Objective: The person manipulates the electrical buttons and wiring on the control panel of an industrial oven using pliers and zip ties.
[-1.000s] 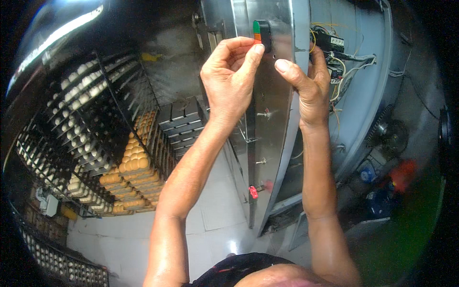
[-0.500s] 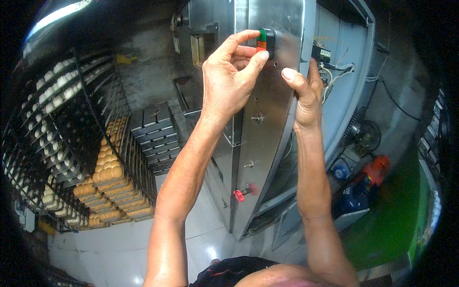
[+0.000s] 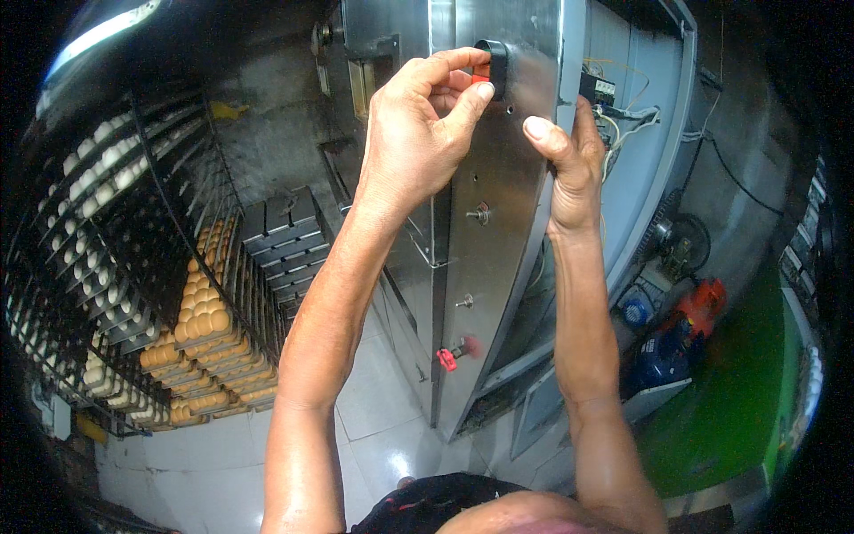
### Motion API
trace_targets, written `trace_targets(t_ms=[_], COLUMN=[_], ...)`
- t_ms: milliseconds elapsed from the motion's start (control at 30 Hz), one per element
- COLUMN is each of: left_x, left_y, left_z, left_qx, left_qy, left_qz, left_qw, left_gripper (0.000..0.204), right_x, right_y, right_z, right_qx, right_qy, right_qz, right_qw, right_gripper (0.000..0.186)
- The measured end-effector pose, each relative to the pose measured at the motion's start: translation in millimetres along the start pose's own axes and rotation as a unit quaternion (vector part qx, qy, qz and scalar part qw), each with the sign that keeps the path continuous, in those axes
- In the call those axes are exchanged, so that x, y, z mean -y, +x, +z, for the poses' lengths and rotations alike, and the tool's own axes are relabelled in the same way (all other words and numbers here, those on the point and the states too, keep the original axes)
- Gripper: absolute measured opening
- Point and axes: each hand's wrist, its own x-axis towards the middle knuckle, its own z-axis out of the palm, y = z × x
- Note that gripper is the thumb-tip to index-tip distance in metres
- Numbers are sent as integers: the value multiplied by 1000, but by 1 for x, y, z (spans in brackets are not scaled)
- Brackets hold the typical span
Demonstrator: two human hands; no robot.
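Note:
My left hand pinches a push-button switch with thumb and index finger. The switch has a black housing and sits at the top of an upright stainless steel panel. A red-orange part shows between my fingertips; the index finger covers the upper part. At the panel's right edge, my right hand has its thumb on the front side and its fingers behind, partly hidden. Lower on the panel are two small toggle switches and a red valve handle.
Right of the panel, an open cabinet holds a black electrical component and loose wires. Below stand a fan and a blue-and-orange machine. At left, a rack carries pale dough pieces and browned buns.
My left index finger has come down over the switch's green part, now hidden. The left hand has shifted slightly left with the view. My right hand keeps its place at the panel edge.

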Motion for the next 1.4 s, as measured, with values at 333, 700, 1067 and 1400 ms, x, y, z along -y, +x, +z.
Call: trace_targets(t_ms=[333, 700, 1067, 1400], left_x=[-3, -6, -10, -15], left_y=[-6, -14, -9, -4], left_z=[-3, 4, -1, -4], left_qx=[9, -36, -31, -12], left_qy=[-58, -26, 61, 83], left_qz=[-23, 0, 54, 42], left_qw=[998, 999, 996, 996], left_gripper=[45, 42, 31, 30], right_x=[-5, -1, 0, -5], right_y=[7, 5, 2, 4], right_z=[-5, -3, -1, -5], right_qx=[30, 42, 27, 49], right_qy=[4, -4, -13, 21], right_qz=[1, 2, -4, -4], right_qw=[1000, 999, 1000, 999], right_gripper=[56, 50, 51, 56])
